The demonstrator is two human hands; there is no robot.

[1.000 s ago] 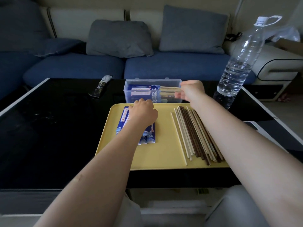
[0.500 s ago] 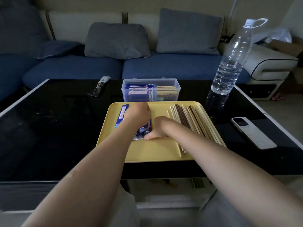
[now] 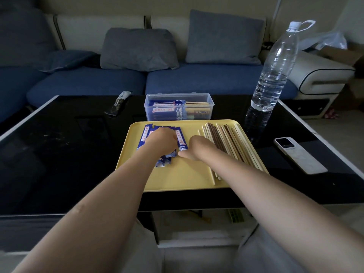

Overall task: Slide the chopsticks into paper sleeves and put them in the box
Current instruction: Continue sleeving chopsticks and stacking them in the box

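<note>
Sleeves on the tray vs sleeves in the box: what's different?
The tray sleeves lie loose and fanned on the yellow tray, partly under the hands; the box sleeves are stacked neatly inside the clear box. Those in the box have chopstick ends sticking out on the right; those on the tray show none. Both are blue with a white and red label.

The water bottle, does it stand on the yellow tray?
No, the water bottle stands on the black table, to the right of and behind the yellow tray, and does not touch it.
</note>
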